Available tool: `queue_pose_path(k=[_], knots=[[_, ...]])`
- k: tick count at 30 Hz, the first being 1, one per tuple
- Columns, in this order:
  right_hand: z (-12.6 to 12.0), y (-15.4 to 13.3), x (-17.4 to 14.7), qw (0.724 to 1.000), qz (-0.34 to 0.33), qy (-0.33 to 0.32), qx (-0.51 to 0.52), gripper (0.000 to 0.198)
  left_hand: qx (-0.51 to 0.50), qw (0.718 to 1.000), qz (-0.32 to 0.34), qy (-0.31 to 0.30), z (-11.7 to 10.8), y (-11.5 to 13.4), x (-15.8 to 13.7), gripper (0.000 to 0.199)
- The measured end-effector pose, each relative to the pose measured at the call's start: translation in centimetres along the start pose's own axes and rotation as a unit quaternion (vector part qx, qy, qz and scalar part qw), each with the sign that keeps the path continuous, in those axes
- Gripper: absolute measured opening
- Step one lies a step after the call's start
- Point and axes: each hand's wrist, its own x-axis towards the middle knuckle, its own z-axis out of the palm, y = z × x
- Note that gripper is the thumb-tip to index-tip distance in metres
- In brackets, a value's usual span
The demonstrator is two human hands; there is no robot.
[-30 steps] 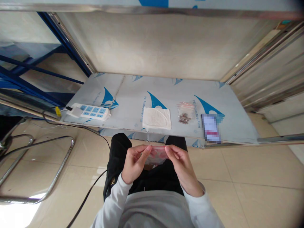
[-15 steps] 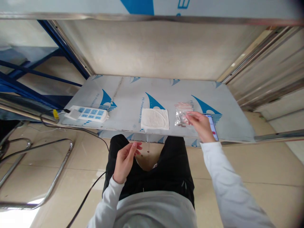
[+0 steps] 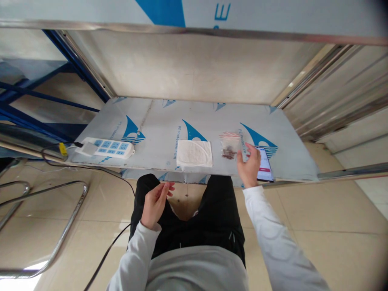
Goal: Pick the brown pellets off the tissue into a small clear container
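My right hand [image 3: 249,166] is open beside a small clear plastic bag [image 3: 229,146], its fingers apart and nothing visible between them. The bag lies flat, with pink-striped edging at its top and small dark brown pieces inside. A lit phone [image 3: 264,163] lies just right of that hand, partly covered by it. Left of the bag rests a white cloth-like square [image 3: 195,153] with a faint rounded outline. Over my lap, away from the shelf, hovers my left hand [image 3: 155,204]; its fingers are loosely bent and seem to hold nothing.
A white power strip [image 3: 110,148] with a plugged-in adapter sits at the left of the film-covered metal shelf [image 3: 157,145]. Its black cable [image 3: 106,252] runs down to the floor. Overhead is another shelf edge [image 3: 194,32]. A chrome chair frame [image 3: 72,218] stands at left.
My right hand has let go of the bag, opened and drawn back towards me. The bag now lies flatter. My left hand stays over my lap; the view has shifted slightly.
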Motion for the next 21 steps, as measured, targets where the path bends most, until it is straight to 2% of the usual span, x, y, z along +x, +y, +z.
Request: queue_pose_path(k=[2, 4, 7, 10, 13, 16, 21], knots=[[-0.2, -0.8, -2.0, 1.0, -0.012, -0.022, 0.004, 0.038, 0.024, 1.0, 0.007, 0.006, -0.2, -0.7, 0.7, 0.045], [0.5, -1.5, -2.3, 0.999, 0.0, -0.035, -0.011, 0.041, 0.041, 0.999, 0.011, 0.001, -0.4, -1.3, 1.1, 0.045], [2.6, -2.3, 0.5, 0.993, 0.069, -0.056, -0.072, 0.065, 0.051, 0.999, 0.01, -0.01, -0.5, -2.0, 1.2, 0.045], [4.9, -2.8, 4.1, 0.967, 0.141, -0.149, -0.15, 0.083, 0.052, 0.999, 0.006, -0.015, -0.5, -2.6, 0.6, 0.043], [6.4, -2.9, 5.6, 0.949, 0.141, -0.204, -0.195, 0.065, 0.047, 0.999, 0.0, -0.017, -0.7, -2.8, -0.1, 0.042], [6.8, -2.5, 5.1, 0.952, 0.113, -0.192, -0.207, 0.042, 0.047, 0.999, -0.006, -0.007, -1.2, -2.8, -0.5, 0.044], [6.5, -1.6, 4.7, 0.955, 0.085, -0.187, -0.214, 0.039, 0.044, 0.999, -0.013, -0.001, -2.1, -3.0, -0.7, 0.046]])
